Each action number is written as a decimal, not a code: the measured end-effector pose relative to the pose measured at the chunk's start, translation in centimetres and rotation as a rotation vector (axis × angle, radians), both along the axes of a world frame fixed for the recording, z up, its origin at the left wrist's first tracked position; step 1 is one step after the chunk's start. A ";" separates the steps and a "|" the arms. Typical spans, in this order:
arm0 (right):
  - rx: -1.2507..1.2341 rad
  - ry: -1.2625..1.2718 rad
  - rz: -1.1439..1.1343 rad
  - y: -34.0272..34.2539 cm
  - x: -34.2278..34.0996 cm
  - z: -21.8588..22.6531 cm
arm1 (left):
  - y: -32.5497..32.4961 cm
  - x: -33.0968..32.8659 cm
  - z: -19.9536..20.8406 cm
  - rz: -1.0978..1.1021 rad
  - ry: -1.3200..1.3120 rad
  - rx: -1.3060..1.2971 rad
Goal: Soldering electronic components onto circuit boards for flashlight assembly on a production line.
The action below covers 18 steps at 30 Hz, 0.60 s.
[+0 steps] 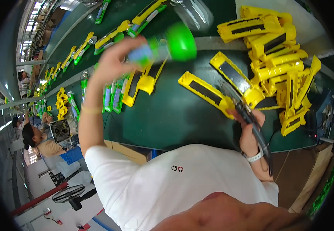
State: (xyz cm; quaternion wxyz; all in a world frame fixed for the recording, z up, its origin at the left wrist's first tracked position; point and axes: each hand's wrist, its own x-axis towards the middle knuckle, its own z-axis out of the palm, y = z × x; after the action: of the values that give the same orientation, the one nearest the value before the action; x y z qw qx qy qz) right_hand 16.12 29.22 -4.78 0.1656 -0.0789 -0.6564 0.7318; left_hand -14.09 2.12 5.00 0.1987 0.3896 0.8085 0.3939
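Note:
My left hand (115, 57) is raised over the green belt and grips a blurred torch part with a green round head and blue body (167, 46). My right hand (248, 129) holds a black pen-like tool with a cable (248, 113), its tip resting near the round end of a yellow torch housing with a black panel (207, 92). A second yellow housing (232, 73) lies just behind it. A white watch band sits on my right wrist.
A big pile of yellow housings (280, 57) fills the right side. Yellow and green assembled torches (113, 36) lie along the dark green conveyor belt (174, 119). A seated person (34, 136) and a small fan (60, 131) are at the left.

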 end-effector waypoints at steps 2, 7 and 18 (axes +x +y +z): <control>0.051 -0.049 -0.023 0.5 0.5 -0.7 | 0.3 7.8 -0.9 -0.275 0.171 -0.069; 0.009 -0.025 0.139 0.5 -0.3 0.1 | 1.5 17.7 -6.2 -0.101 0.365 -0.056; -0.095 0.347 -0.269 1.7 1.9 0.7 | 0.1 18.8 -7.4 0.293 0.393 0.159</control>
State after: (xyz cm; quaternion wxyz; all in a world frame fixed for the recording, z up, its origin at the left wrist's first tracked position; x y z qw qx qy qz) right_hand 17.99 30.88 -4.04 0.3685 -0.0463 -0.5663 0.7357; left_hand 4.70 2.18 -2.45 -0.0528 0.3517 0.8458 0.3976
